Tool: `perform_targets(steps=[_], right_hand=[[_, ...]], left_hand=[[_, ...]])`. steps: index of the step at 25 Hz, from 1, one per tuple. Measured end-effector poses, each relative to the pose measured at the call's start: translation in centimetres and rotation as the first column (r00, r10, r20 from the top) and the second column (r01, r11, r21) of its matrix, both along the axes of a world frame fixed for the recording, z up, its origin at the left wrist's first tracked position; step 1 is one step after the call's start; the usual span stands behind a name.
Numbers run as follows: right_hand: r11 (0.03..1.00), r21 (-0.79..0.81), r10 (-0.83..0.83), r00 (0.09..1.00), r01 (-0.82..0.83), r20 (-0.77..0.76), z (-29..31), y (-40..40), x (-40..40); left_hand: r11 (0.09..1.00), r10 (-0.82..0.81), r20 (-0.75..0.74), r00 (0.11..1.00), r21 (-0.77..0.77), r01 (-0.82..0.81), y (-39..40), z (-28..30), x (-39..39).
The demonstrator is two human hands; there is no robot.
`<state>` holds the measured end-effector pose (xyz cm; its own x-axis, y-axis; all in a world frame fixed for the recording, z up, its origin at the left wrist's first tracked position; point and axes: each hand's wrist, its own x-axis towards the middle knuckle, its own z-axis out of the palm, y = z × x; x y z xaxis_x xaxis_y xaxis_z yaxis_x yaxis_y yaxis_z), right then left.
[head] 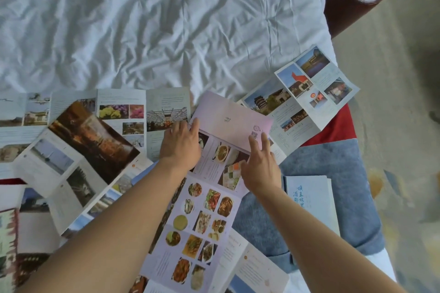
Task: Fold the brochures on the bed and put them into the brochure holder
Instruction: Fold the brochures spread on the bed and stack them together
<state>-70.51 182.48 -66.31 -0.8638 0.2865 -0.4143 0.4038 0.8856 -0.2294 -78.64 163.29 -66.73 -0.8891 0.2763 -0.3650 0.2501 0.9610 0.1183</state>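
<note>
Both forearms reach fwd, left hand (181,144) & right hand (260,166) flat-fingered, pressing pink brochure (232,119) panel over.

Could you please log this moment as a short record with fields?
surface: wrinkled white bed sheet
in work: pale pink food-photo brochure, top panel folded over
left hand: flat on the fold's left end
right hand: fingers pressing the folded panel near its printed code
others: unfolded landscape-photo brochure at right; folded light blue brochure
holder: not seen
</note>
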Motion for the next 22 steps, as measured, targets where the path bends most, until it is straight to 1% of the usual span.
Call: perform_targets(steps=[3,5,8,12,16,19,22], right_hand=[[0.993,-0.098,-0.075,0.996,0.071,-0.041,-0.5,0.3,-0.6],[0.987,-0.135,-0.102,0.991,0.090,-0.083,-0.4,0.5,-0.5],[0.991,-0.106,-0.098,0.984,0.082,-0.149,0.4,0.6,-0.5],[0.999,-0.041,-0.032,0.979,0.024,-0.200,2.1,0.3,0.2],[0.998,0.056,0.046,0.976,-0.035,-0.211,4.1,-0.7,1.4],[0.981,0.135,0.167,0.953,-0.136,-0.251,5.5,-1.9,2.5],[0.938,0.205,0.323,0.917,-0.278,-0.235,6.3,-3.0,3.8]], left_hand=[[1.000,0.025,0.030,0.999,0.009,-0.026,0.7,-0.3,-0.6],[0.997,0.063,0.008,0.998,0.040,-0.063,0.7,0.2,-0.6],[0.995,0.073,-0.057,0.996,0.072,-0.069,-0.1,1.1,-0.8],[0.992,0.099,-0.107,0.989,0.092,-0.089,-1.2,2.7,0.1],[0.984,0.143,-0.157,0.977,0.127,-0.124,-2.6,4.6,1.4],[0.986,0.125,-0.165,0.978,0.126,-0.105,-3.8,5.8,2.7],[0.990,0.049,-0.148,0.988,0.138,-0.028,-4.9,6.4,4.4]])
